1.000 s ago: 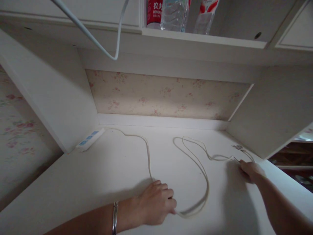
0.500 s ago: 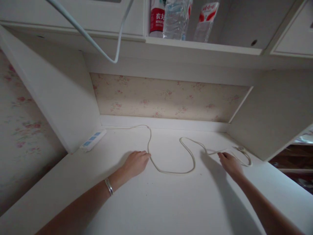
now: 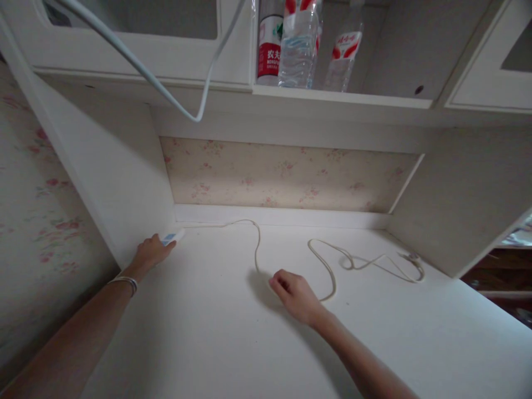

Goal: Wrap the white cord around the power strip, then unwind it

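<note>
My left hand (image 3: 152, 250) is closed over the near part of a white power strip (image 3: 169, 239) with blue-marked sockets, by the left side panel. From its far end a thin cream power cord (image 3: 258, 244) runs along the back of the white desk, then curves forward. My right hand (image 3: 297, 293) is over the cord's front bend at mid-desk, its fingers curled into a pinch. The cord reaches the fingertips and comes out beside the wrist, but the hand hides whether it is gripped. At the right, the cord ends in loose loops near its plug (image 3: 411, 257).
A pale cable (image 3: 158, 83) hangs in a bend in front of the upper cabinet. Plastic bottles (image 3: 297, 55) stand on the open shelf (image 3: 341, 98) above the desk. White side panels (image 3: 449, 194) bound the desk at both ends, with flowered wallpaper (image 3: 286, 172) behind.
My left hand has left the cord and moved left onto the power strip. My right hand has let go of the cord's right part and come to mid-desk. The view has tilted slightly up.
</note>
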A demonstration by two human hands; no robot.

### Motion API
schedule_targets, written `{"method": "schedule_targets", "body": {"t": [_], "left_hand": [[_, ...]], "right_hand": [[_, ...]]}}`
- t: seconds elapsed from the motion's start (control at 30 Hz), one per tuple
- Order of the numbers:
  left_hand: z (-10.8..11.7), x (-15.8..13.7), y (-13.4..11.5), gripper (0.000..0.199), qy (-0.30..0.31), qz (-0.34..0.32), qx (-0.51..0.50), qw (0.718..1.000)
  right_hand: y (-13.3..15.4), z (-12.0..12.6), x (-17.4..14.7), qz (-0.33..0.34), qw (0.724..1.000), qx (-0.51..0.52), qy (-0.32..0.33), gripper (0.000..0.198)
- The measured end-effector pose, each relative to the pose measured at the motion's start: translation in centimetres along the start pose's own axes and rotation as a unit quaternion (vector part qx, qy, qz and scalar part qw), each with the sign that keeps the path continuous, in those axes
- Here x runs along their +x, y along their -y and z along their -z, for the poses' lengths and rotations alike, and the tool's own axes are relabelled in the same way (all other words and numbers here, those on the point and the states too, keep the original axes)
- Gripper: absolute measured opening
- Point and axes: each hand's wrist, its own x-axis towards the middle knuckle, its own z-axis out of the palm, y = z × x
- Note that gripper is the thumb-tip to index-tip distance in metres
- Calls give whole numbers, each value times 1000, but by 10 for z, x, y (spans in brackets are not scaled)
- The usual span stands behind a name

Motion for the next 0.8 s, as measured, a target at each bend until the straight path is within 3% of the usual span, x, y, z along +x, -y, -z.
{"method": "schedule_targets", "body": {"t": [0.1,0.2,0.27,0.43,0.6,0.73,0.8], "left_hand": [[-8,7,8,80,45,32,-1,998],[-11,5,8,76,59,29,-6,998],[-10,2,7,67,55,7,-4,998],[5,-16,-2,56,41,-36,-30,998],[43,-71,-25,58,-22,-154,-120,981],[84,-135,-61,62,-8,-190,-195,962],[100,-163,-79,55,-2,-243,-222,944]], "right_hand": [[24,-31,3,25,998,53,12,26],[40,-46,7,55,994,92,16,15],[45,-48,10,73,991,107,14,9],[44,-43,21,70,991,113,-31,16],[46,-36,44,94,986,43,-131,36],[51,-26,76,127,972,-13,-195,53],[52,-18,93,142,967,-34,-209,58]]}}
